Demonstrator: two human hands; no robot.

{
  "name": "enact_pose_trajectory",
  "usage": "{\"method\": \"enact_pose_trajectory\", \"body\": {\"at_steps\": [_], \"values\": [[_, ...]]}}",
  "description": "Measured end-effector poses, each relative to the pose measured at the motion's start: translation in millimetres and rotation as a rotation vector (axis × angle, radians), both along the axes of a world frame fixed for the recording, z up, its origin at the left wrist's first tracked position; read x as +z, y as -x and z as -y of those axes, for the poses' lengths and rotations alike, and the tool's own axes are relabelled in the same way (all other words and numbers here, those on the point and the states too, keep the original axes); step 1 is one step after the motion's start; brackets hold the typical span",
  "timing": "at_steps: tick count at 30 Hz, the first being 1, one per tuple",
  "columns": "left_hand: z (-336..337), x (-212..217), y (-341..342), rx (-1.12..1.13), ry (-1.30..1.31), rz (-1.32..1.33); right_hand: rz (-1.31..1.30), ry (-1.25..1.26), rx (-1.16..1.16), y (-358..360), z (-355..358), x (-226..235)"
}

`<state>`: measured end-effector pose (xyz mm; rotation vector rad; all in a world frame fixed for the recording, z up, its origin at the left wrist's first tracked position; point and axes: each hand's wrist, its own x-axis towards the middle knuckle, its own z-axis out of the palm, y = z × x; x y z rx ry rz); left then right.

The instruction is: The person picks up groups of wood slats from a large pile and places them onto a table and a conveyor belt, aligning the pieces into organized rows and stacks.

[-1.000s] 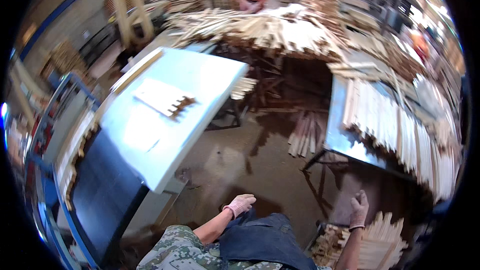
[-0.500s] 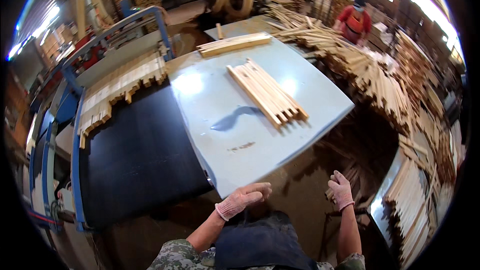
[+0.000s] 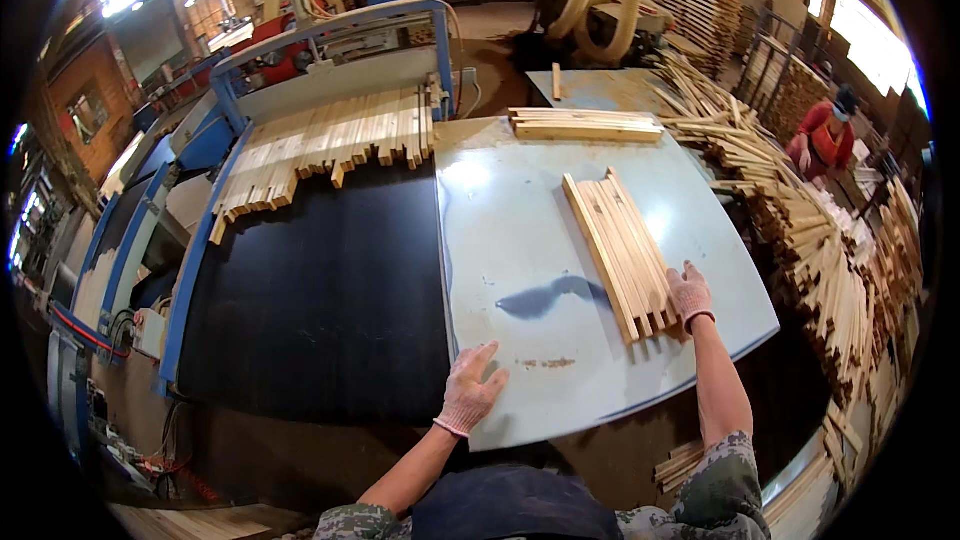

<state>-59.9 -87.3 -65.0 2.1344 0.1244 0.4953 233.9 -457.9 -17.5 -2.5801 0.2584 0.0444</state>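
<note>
1. The right hand (image 3: 689, 292), gloved in pale knit fabric, is now laid open on the near right edge of the bundle of thin pale wooden slats (image 3: 622, 250); half a second ago it is seen held off the table, short of the slats.
2. The left hand (image 3: 472, 388), likewise gloved, is spread flat on the pale blue sheet-metal table (image 3: 520, 230) near its near edge; nothing is gripped.
3. The slat bundle lies on the right half of the table, running near to far, and is unmoved.
4. Contact with the bundle is judged newly made; no lift is evident.
5. The black conveyor belt (image 3: 320, 290) to the left carries further slats (image 3: 330, 145) at its far end.
6. A second slat stack (image 3: 585, 124) lies at the far table edge.
</note>
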Motion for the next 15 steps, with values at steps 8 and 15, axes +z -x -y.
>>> {"method": "enact_pose_trajectory", "body": {"at_steps": [8, 15], "values": [[-16, -25, -69, 0.174, -0.232, -0.081, -0.17, 0.179, 0.096, -87, -78, -29], [-21, -38, -114, 0.294, -0.361, -0.059, -0.068, 0.235, 0.507, -39, -161, -45]]}}
